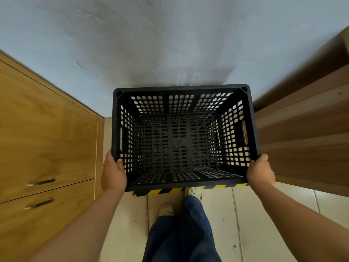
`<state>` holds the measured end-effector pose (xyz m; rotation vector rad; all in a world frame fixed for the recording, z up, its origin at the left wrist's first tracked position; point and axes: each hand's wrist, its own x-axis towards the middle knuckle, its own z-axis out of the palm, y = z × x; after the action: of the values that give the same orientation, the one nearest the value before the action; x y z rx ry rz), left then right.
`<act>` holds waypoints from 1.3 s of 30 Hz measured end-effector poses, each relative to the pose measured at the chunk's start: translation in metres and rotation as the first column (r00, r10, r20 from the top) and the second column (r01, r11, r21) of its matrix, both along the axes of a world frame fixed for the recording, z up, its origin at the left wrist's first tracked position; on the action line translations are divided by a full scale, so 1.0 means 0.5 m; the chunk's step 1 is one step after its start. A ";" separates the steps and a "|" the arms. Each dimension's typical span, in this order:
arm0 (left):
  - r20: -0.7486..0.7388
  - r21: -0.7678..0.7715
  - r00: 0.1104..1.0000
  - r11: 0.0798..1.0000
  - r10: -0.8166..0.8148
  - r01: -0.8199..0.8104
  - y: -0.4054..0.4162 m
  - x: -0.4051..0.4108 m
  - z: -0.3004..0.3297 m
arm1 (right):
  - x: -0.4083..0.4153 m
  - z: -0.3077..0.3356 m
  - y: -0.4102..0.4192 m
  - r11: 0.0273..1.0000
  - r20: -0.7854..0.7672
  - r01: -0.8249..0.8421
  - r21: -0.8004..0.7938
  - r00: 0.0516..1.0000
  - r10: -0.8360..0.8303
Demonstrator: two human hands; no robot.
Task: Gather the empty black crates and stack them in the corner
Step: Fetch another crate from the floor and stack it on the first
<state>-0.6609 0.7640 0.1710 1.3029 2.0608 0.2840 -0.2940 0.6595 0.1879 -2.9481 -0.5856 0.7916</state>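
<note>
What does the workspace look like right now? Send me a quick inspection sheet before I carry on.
Surface: pale tiled floor, with yellow-and-black hazard tape showing under the crate's near edge.
Job's things: one black perforated crate, empty, open side up, held close to the wall; whether it rests on another crate cannot be told.
Clutter: nothing seen.
Grips: left hand and right hand each clasp a near corner of the crate's rim.
Cables: nothing seen.
Surroundings: grey wall ahead, wooden cabinet with two handles on the left, wood-panelled unit on the right.
</note>
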 end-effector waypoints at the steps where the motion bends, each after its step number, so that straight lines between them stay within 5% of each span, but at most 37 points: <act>1: -0.053 0.017 0.999 1.000 -0.006 0.007 -0.002 0.004 0.002 | -0.004 -0.002 -0.001 1.000 0.019 0.003 0.005 1.000 -0.003; 6: -0.408 0.059 0.865 0.937 -0.292 0.344 0.012 -0.010 -0.006 | -0.008 -0.012 -0.002 0.978 0.148 -0.179 0.104 0.975 0.163; 11: -0.526 0.030 0.667 0.772 -0.528 0.635 0.103 -0.012 -0.014 | 0.012 -0.025 0.025 0.902 0.284 -0.432 0.017 0.867 0.410; 28: -0.481 -0.064 0.667 0.781 -0.569 0.621 0.134 0.013 0.005 | 0.039 -0.014 0.081 0.873 0.232 -0.488 -0.027 0.846 0.480; 35: -0.519 -0.087 0.636 0.775 -0.571 0.625 0.266 0.114 0.008 | 0.115 -0.003 0.295 0.735 0.207 -0.675 0.058 0.729 0.653; 39: -0.498 -0.139 0.535 0.672 -0.682 0.727 0.327 0.212 0.014 | 0.141 -0.013 0.349 0.661 0.132 -0.750 0.007 0.656 0.743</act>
<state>-0.5551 0.9277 0.1782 2.3509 1.6930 -0.4097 -0.2234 0.8341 0.1814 -2.6341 -1.8745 0.5834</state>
